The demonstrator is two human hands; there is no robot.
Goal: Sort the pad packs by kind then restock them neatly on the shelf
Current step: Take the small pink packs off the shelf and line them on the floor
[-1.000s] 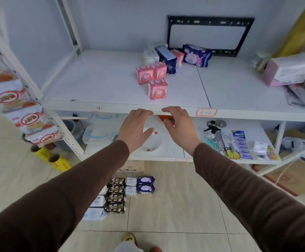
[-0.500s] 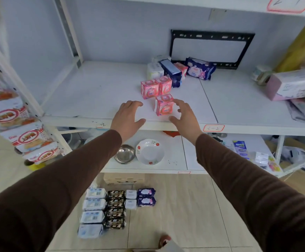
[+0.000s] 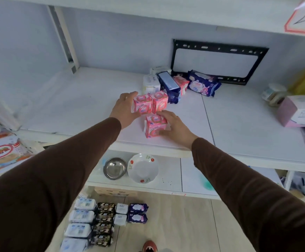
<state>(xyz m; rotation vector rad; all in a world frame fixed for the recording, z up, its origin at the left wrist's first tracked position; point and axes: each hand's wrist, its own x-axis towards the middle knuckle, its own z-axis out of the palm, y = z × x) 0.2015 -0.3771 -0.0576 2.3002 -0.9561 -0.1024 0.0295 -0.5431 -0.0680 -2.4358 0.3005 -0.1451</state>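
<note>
Setting: white metal shelf (image 3: 71, 106) against a pale grey wall, seen from above, with a black metal frame (image 3: 218, 50) at the back.
Left hand (image 3: 125, 109): in a brown sleeve, fingers and thumb curved around the left side of a pink pack (image 3: 142, 106) that stands on the shelf.
Right hand (image 3: 173, 125): fingers wrapped around the right side of a nearer pink pack (image 3: 155, 125), which stands just in front of the other.
Third pink pack (image 3: 159, 101): upright, touching the first one's right side.
Behind them: a white pack (image 3: 150, 84), a dark blue pack (image 3: 169, 86) leaning, another pink one (image 3: 181, 84) and a purple pack (image 3: 202, 84).
Lower shelf: a steel bowl (image 3: 114, 168) beside a white flowered bowl (image 3: 142, 170).
Floor: rows of sorted packs (image 3: 100, 222), white, dark and purple.
</note>
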